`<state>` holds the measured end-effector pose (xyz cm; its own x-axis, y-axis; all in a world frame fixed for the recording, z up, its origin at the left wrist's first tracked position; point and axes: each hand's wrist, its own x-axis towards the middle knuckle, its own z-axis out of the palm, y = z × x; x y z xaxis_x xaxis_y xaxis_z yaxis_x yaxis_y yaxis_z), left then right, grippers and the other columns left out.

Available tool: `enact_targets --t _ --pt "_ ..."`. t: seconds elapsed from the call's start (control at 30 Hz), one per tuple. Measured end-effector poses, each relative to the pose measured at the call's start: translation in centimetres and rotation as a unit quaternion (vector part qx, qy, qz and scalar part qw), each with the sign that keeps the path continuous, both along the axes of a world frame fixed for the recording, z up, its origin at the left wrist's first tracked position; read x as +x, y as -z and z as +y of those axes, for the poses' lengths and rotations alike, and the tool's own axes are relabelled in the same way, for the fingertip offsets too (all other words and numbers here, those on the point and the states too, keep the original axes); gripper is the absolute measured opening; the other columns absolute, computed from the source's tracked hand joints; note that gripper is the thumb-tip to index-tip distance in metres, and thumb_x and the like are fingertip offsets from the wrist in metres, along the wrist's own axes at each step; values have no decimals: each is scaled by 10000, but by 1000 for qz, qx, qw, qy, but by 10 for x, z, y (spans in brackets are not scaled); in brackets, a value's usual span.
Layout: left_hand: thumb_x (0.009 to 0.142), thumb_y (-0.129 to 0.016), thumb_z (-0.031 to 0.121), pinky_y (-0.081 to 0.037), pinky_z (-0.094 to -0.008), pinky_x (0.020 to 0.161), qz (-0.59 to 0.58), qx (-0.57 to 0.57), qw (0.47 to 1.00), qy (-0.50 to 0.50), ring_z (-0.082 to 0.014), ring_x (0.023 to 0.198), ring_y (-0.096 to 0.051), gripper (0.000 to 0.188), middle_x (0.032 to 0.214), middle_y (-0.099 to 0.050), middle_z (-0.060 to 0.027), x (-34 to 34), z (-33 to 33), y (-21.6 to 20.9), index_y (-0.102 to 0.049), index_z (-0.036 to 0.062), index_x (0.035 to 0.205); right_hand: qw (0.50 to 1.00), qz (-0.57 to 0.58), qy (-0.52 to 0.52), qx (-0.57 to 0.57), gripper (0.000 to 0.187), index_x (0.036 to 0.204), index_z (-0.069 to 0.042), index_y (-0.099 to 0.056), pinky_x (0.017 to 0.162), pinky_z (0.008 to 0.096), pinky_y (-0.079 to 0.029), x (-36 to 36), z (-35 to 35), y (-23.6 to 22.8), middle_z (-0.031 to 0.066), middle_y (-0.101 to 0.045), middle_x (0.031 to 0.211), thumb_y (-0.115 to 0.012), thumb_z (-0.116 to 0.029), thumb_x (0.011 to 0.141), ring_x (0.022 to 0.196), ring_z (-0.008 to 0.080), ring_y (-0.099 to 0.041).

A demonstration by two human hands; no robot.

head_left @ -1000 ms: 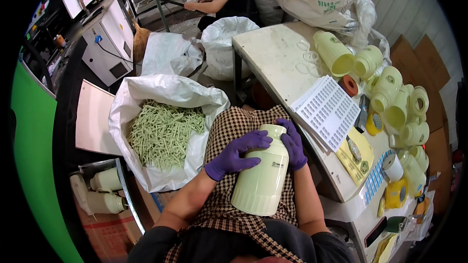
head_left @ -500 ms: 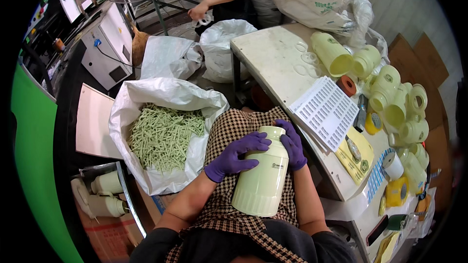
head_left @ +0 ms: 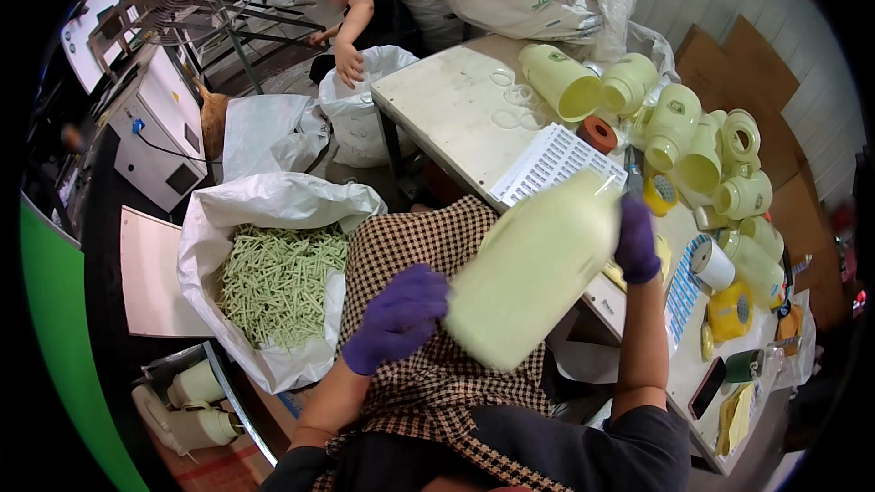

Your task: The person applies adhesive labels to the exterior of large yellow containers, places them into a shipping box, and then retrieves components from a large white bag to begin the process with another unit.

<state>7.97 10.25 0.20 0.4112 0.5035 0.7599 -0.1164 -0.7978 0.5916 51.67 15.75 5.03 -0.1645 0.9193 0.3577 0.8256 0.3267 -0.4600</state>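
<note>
A pale green thermos jug shell [head_left: 538,264], smeared by motion, hangs tilted over my lap, its neck end up and to the right. My right hand [head_left: 636,241], in a purple glove, is closed on it at the neck end; most of those fingers are hidden. My left hand [head_left: 396,319], gloved alike, is beside the shell's lower left corner. Its fingers are bent and blurred, and I cannot tell whether they touch the shell. A checked apron [head_left: 410,251] covers my lap below the shell.
To the left, a white sack [head_left: 196,251] holds many pale green sticks [head_left: 283,287]. The table [head_left: 437,82] at right bears label sheets [head_left: 547,159], several pale green shells [head_left: 674,123], an orange-brown tape roll [head_left: 597,134] and a phone [head_left: 707,389]. A co-worker [head_left: 360,23] reaches over another sack [head_left: 351,123].
The shell has been lifted off my lap and swung to the right in my right hand. My left hand has come off its side. The view has shifted to the right.
</note>
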Motion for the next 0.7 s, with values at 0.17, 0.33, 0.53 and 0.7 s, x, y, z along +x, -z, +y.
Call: enact_targets --t 0.17,0.33,0.53,0.7 --pt "892 -624 -45 -504 -388 1030 -88 -222 953 -188 -265 1160 -660 309 1205 -709 -150 -49 -13 34 -694 1 1190 643 757 -108 39 492 1514 -38 -367 1148 391 -445 82 71 -3 146 -492 1488 -421 -322 1117 1344 267 -505" --pt "929 -632 -2 -508 -360 1010 -63 -280 935 -210 -229 1112 -673 227 1185 -716 -135 -62 -22 55 -716 -2 1140 908 -10 387 160 790 1479 -1 -440 1055 452 -515 200 233 12 255 -542 1435 -736 -451 901 1326 383 -518" --pt "968 -650 113 -521 -357 979 11 -369 875 -312 -227 1104 -678 225 1186 -725 -123 -128 -124 97 -724 14 1156 961 -158 217 74 649 1462 21 -467 1085 422 -476 218 313 24 240 -515 1473 -672 -327 955 1335 348 -517" --pt "954 -640 56 -552 -309 886 -71 -383 752 -532 -178 975 -685 236 1130 -714 -84 -222 -290 190 -694 35 1183 981 -70 162 76 536 1448 40 -490 1110 397 -443 205 317 39 227 -493 1505 -619 -224 1000 1342 319 -516"
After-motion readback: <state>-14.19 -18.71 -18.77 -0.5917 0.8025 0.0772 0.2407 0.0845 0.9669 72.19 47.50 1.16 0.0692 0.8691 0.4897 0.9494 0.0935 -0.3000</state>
